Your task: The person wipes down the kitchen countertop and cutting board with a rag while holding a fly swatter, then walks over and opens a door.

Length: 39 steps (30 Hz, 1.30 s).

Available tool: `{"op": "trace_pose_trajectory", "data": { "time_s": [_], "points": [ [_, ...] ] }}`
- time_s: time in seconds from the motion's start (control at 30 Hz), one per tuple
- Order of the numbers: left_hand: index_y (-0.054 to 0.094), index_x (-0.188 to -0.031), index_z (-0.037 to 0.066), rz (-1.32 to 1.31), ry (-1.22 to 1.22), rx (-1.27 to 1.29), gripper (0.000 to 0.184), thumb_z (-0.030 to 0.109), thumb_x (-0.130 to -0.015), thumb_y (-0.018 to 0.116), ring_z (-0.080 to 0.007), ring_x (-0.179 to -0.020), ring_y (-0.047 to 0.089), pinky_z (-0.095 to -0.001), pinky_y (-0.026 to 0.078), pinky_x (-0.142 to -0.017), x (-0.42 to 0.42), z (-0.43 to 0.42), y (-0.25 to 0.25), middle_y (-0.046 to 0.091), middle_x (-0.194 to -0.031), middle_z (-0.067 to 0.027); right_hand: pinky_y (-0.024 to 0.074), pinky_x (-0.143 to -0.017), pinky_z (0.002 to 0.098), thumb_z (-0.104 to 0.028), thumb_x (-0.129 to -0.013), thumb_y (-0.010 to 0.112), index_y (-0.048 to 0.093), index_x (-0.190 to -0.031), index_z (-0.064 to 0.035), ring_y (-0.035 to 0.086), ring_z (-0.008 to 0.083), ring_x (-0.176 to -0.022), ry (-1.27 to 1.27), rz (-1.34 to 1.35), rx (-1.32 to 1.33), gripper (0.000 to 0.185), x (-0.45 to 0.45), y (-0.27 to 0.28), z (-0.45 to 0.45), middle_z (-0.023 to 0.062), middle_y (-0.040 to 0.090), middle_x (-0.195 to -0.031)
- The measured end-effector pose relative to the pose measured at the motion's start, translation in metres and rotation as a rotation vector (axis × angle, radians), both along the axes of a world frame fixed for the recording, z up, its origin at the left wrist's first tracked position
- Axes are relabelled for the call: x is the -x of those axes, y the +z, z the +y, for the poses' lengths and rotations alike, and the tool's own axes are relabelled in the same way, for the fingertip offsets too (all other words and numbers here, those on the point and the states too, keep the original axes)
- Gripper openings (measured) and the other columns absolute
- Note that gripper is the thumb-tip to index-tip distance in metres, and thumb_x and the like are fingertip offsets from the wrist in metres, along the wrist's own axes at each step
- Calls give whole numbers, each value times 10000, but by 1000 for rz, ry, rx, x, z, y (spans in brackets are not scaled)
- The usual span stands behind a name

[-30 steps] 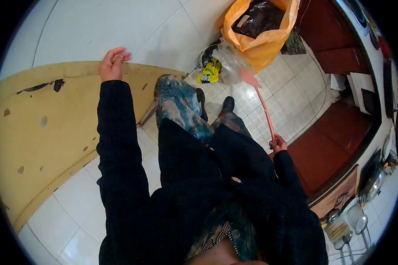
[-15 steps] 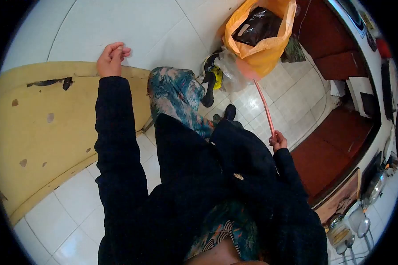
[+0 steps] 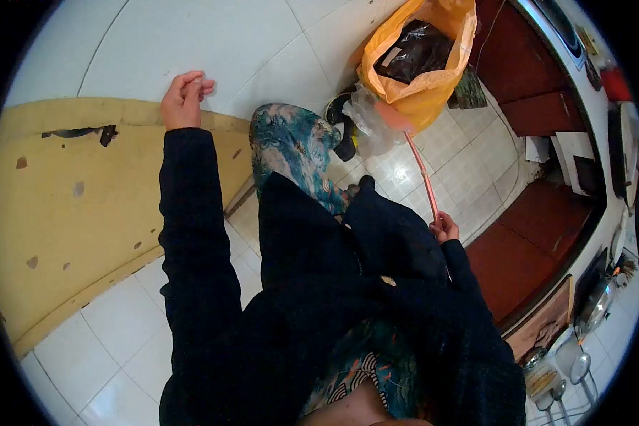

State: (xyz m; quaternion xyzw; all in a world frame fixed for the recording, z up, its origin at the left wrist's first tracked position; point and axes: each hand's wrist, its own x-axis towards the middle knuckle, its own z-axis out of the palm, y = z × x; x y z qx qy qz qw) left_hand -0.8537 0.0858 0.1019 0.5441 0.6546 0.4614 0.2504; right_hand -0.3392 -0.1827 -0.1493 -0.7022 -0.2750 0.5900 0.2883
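Observation:
My right hand (image 3: 444, 227) is closed around the lower end of a long pink handle. It belongs to what looks like a fly swatter (image 3: 426, 186), whose wider, flat pink head is beside the orange bag and the clear plastic bag (image 3: 370, 122). My left hand (image 3: 184, 99) is raised over the top edge of a yellow door (image 3: 85, 213), with fingers curled in and the thumb against them. Whether anything is between those fingers, I cannot make out. The large orange bag (image 3: 434, 91) stands open, with black plastic (image 3: 417, 53) inside.
Dark red cabinets (image 3: 547, 241) line the right side below a counter. Pans and ladles (image 3: 581, 366) hang at the lower right. A dark green slab (image 3: 468, 91) leans by the orange bag. Pale tiles (image 3: 468, 167) cover the floor.
The view has shifted slightly. My bent knee appears a little farther right, and the dark shoe is more covered by the coat. Both hands keep nearly the same pose; the pink handle stays gripped.

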Motion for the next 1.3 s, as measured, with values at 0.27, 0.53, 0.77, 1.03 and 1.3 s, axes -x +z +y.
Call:
{"op": "trace_pose_trajectory", "data": {
  "time_s": [0.27, 0.53, 0.77, 1.03, 1.3],
  "points": [
    [568, -963, -2, -64, 11, 11, 160, 66, -847, 481, -159, -753, 624, -240, 458, -676, -1, 3, -2, 651, -834, -114, 462, -743, 263, 88, -711, 560, 436, -1190, -15, 581, 163, -830, 97, -72, -88, 506, -14, -33, -4, 68, 597, -913],
    [563, -983, 1, -29, 23, -41, 168, 73, -850, 490, -174, -765, 627, -247, 469, -698, 4, 1, -6, 649, -861, -127, 445, -754, 256, -26, -841, 425, 495, -1173, -50, 563, 160, -803, -45, 112, -200, 340, -30, -85, 0, 88, 592, -909],
    [572, -948, 0, -86, 16, -38, 150, 56, -842, 482, -163, -735, 629, -233, 465, -654, 0, 1, -5, 650, -826, -125, 442, -753, 262, -12, -800, 543, 500, -1171, -44, 564, 142, -814, 14, 34, -182, 375, -22, -90, 2, 89, 606, -877],
    [567, -948, 2, -97, -10, -32, 143, 51, -846, 479, -161, -723, 625, -234, 460, -643, -2, 0, -5, 650, -817, -124, 452, -736, 258, -129, -859, 463, 504, -1167, -52, 561, 166, -794, -225, 375, 35, 320, -3, -50, -8, 109, 593, -899],
    [576, -941, 12, -69, -3, -4, 132, 59, -852, 490, -157, -720, 624, -233, 463, -633, 1, -1, -5, 651, -807, -120, 452, -719, 257, -21, -816, 483, 480, -1195, -62, 562, 161, -795, -167, 244, -48, 381, -8, -82, -29, 111, 583, -858]
  ]
}}
